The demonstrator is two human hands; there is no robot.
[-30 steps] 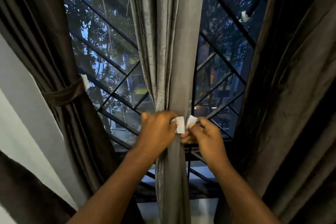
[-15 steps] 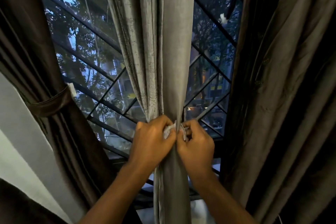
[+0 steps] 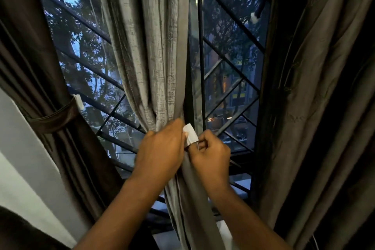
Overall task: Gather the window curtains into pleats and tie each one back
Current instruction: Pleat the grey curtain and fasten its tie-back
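the dark curtain on the right [image 3: 316,107] is seen loose and untied, so that one is judged not yet done. the dark curtain on the left [image 3: 46,79] is already cinched by a brown band [image 3: 53,119]. the grey curtain [image 3: 156,50] hangs in the middle in front of the window grille [image 3: 227,63] and is bunched into folds where it is held. the bunch is gripped by the left hand [image 3: 160,152], fingers clenched round the cloth, and a white tab [image 3: 190,135] is held at its fingertips. a thin strap [image 3: 197,145] just under the tab is pinched by the right hand [image 3: 211,158], fingers curled. whether the strap goes fully round the back cannot be told; it is hidden by the hands. main risk: the pleats could spring open if the left grip is slackened before the tie is closed. the strap could slip out of the small pinch. the tab could be pressed on crooked or onto the cloth and not hold. a loosely closed tie would likely slide down the smooth fabric.
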